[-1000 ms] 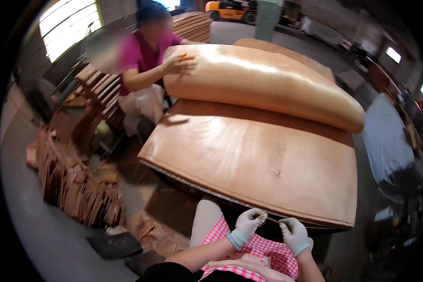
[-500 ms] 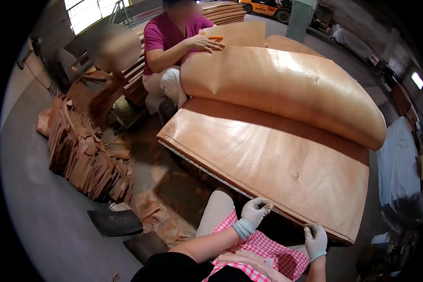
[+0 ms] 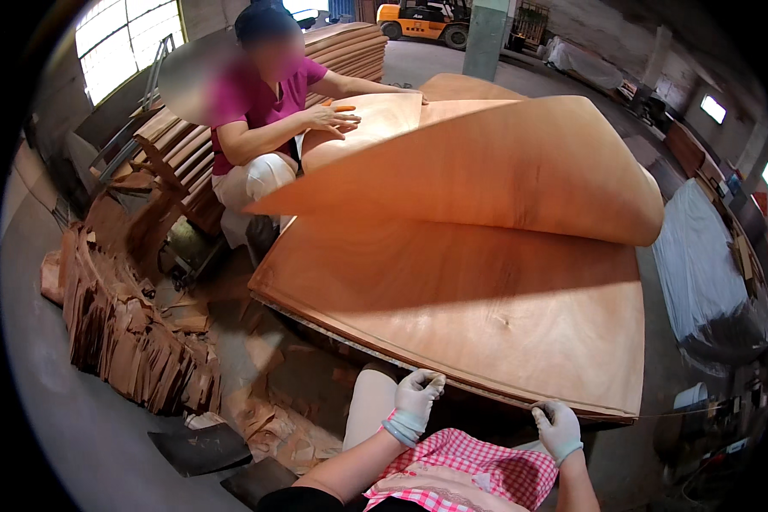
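Observation:
My left hand (image 3: 417, 399), in a white glove, is closed with fingertips pinched at the near edge of a stack of thin wood veneer sheets (image 3: 486, 307). My right hand (image 3: 558, 429), gloved too, is pinched shut by the same edge, closer to the right corner. What lies between the fingers of either hand is too small to make out. Over the far half of the stack a large veneer sheet (image 3: 495, 166) curls up, its left corner pointed and lifted. Across the stack a co-worker in a purple top (image 3: 256, 107) squats, one hand near a small orange tool (image 3: 344, 108).
A pile of broken veneer scraps (image 3: 136, 333) lies on the left floor, with dark flat pieces (image 3: 198, 450) nearer me. Plastic-covered goods (image 3: 704, 264) stand at the right. Behind are a green pillar (image 3: 485, 43) and an orange forklift (image 3: 422, 23).
The curled sheet's left corner has swung up and toward me, its shadow spreading over the stack. The co-worker's other arm now reaches along the far side. My hands stay pinched at the edge.

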The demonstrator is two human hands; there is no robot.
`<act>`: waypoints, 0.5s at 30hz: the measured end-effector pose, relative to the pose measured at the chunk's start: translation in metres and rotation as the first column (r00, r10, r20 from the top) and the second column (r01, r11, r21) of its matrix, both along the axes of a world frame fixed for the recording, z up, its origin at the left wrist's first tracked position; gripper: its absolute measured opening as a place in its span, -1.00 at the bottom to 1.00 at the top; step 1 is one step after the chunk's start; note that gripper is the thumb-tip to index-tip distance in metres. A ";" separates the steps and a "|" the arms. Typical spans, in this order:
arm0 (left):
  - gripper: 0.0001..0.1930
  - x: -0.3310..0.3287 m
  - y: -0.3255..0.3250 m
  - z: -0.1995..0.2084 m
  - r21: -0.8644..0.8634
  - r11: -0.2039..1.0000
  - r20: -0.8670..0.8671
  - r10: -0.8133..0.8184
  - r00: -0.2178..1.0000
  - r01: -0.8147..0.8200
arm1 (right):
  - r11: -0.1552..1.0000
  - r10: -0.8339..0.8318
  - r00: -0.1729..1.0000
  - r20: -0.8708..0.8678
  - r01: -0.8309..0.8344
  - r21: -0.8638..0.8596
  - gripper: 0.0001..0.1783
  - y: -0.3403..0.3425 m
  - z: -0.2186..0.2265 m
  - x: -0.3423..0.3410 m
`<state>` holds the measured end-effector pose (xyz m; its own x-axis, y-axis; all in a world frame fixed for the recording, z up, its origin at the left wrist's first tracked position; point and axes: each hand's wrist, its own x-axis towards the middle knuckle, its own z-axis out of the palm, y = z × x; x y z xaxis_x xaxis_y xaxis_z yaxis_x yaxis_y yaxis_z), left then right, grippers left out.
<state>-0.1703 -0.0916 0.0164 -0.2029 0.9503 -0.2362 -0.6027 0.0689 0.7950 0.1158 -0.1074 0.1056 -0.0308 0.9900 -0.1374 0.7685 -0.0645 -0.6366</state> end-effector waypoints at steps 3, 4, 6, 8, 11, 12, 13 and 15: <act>-0.92 -0.007 0.002 0.001 -0.017 1.000 -0.023 0.022 0.999 -0.023 | 1.000 -0.002 1.000 0.000 0.002 -0.004 -0.81 0.000 0.004 0.001; -0.94 -0.010 0.002 0.006 -0.016 1.000 -0.013 0.013 1.000 -0.013 | 1.000 -0.009 1.000 -0.006 0.009 -0.005 -0.81 -0.001 0.007 0.000; -0.94 -0.013 0.003 0.010 0.015 0.999 -0.022 0.037 0.999 -0.037 | 1.000 0.005 1.000 0.005 -0.005 0.003 -0.81 -0.003 0.013 -0.003; -0.93 -0.017 0.004 0.014 0.049 0.998 -0.049 0.051 0.997 -0.049 | 0.999 0.044 0.998 0.041 -0.044 0.019 -0.80 -0.002 0.019 -0.006; -0.93 -0.025 0.004 0.011 0.066 0.996 -0.072 0.063 0.995 -0.058 | 0.994 0.099 0.991 0.091 -0.103 0.040 -0.82 0.000 0.025 -0.010; -0.94 -0.028 0.002 0.012 0.070 0.995 -0.097 0.082 0.992 -0.076 | 0.994 0.100 0.990 0.097 -0.102 0.023 -0.83 0.000 0.027 -0.012; -0.95 -0.031 0.003 0.011 0.072 0.993 -0.097 0.102 0.990 -0.095 | 0.997 0.071 0.996 0.045 -0.072 0.009 -0.83 -0.001 0.022 -0.010; -0.95 -0.042 0.004 0.011 0.066 0.987 -0.102 0.153 0.983 -0.147 | 0.999 0.023 0.998 -0.059 -0.026 -0.034 -0.84 -0.001 0.010 0.000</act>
<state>-0.2127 -0.0871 0.0269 -0.3652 0.9186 -0.1509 -0.5148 -0.0642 0.8549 0.1155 -0.1081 0.1152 -0.0640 0.9835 -0.1692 0.7313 -0.0691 -0.6785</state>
